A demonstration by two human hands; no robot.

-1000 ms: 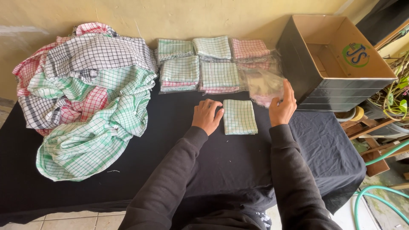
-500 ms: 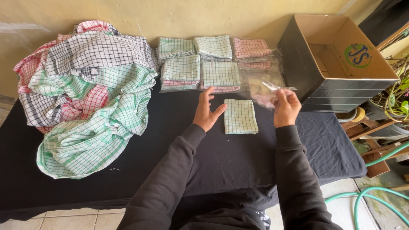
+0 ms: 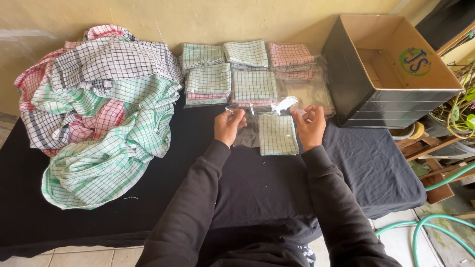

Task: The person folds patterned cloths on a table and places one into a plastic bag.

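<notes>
Done: bagged cloth stacks (image 3: 232,74) line the table's (image 3: 99,217) far edge | Now: your left hand (image 3: 228,126) and right hand (image 3: 309,126) each pinch the clear bag (image 3: 257,111), stretched over the folded cloth (image 3: 277,134) mid-table | Left: cloth unbagged; loose pile (image 3: 99,113) at the left end unfolded.

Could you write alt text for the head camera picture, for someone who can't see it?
Both hands, left hand and right hand, hold a clear plastic bag open above a folded green checked cloth on a black table. Behind lie bagged folded cloths, a heap of checked cloths at left, an open cardboard box at right.
</notes>
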